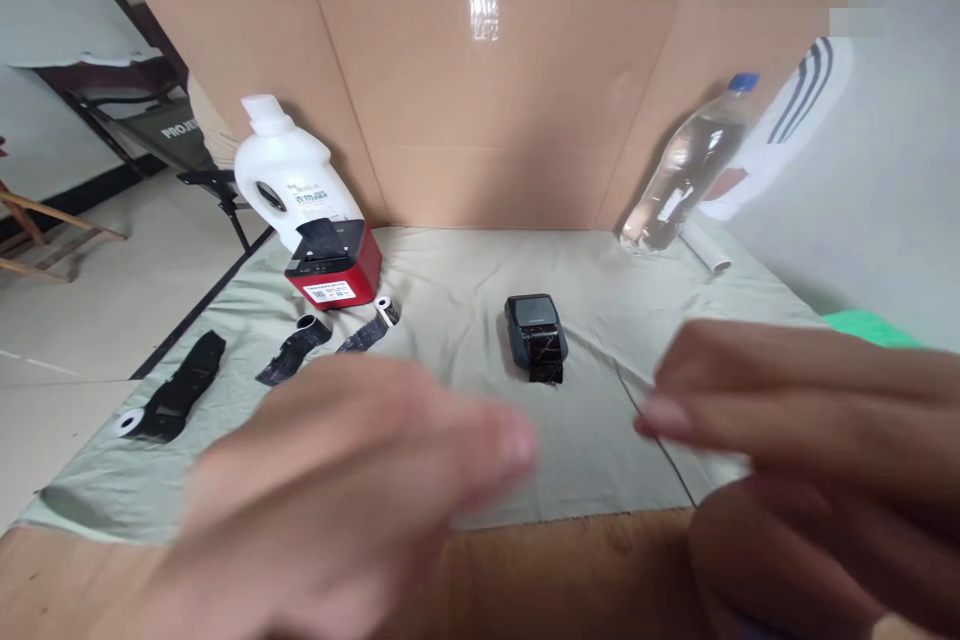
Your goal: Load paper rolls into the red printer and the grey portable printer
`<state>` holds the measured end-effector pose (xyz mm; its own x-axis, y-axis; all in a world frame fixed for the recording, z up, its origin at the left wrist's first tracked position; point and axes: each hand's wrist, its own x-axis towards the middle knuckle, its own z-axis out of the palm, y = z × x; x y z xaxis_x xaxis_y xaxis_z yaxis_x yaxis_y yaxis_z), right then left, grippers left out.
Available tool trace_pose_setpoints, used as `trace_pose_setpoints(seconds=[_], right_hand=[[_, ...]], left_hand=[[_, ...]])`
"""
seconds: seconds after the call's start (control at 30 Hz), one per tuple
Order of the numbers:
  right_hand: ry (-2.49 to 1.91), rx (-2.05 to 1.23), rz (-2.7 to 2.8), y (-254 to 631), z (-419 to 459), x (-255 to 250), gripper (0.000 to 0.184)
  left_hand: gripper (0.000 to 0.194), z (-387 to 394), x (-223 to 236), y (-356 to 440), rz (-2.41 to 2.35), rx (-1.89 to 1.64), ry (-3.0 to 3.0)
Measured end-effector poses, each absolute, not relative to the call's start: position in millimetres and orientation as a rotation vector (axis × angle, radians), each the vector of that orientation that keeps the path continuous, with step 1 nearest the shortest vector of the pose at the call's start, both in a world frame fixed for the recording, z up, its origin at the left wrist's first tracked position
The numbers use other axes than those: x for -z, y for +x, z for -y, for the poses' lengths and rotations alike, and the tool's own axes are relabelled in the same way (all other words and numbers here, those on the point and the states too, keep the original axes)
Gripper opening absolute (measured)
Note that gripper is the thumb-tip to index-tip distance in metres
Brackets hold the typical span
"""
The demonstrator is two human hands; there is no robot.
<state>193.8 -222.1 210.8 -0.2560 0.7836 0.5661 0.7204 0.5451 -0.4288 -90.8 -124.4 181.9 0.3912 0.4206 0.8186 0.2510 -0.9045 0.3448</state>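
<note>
The person's hands are bare, the left hand blurred into soft outlines, the right hand a little clearer, with slim fingers, a short, rounded nail, and just below it a rounded form too unclear to identify.

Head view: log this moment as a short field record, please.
Left hand: blurred, no held item visible
Right hand: blurred, no held item visible
Center: small handheld device with dark strip, on cloth
Left side: white jug behind red-and-black box; three rolls nearby
Right side: clear bottle, blue cap; white tube
Back: cardboard screen
</note>
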Motion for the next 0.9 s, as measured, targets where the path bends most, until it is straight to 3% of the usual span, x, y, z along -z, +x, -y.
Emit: trace_pose_setpoints(seconds=[0.07, 0.13, 0.3, 0.47, 0.67, 0.9], right_hand=[[-1.177, -0.329, 1.892, 191, 185, -217, 0.030], [-1.207, -0.398, 1.824, 200, 140, -203, 0.015], [-1.243, -0.629, 1.359, 237, 38, -83, 0.037], [-1.318, -0.857, 1.168, 235, 4, 3, 0.043], [-1.266, -0.867, 1.119, 226, -1, 13, 0.041], [-1.228, -0.835, 1.025, 226, -2, 21, 0.042]], left_hand=[[0.031, 95, -175, -65, -0.359, -1.532, 2.446], [0.012, 65, -148, -37, -0.478, -1.407, 2.304], [0.005, 12, -42, 10, -0.998, -1.107, 1.909], [0.026, 2, 9, 17, -1.071, -0.867, 1.929], [0.037, 2, 13, 12, -1.049, -0.806, 2.218], [0.050, 14, 9, 13, -1.200, -0.452, 2.524]])
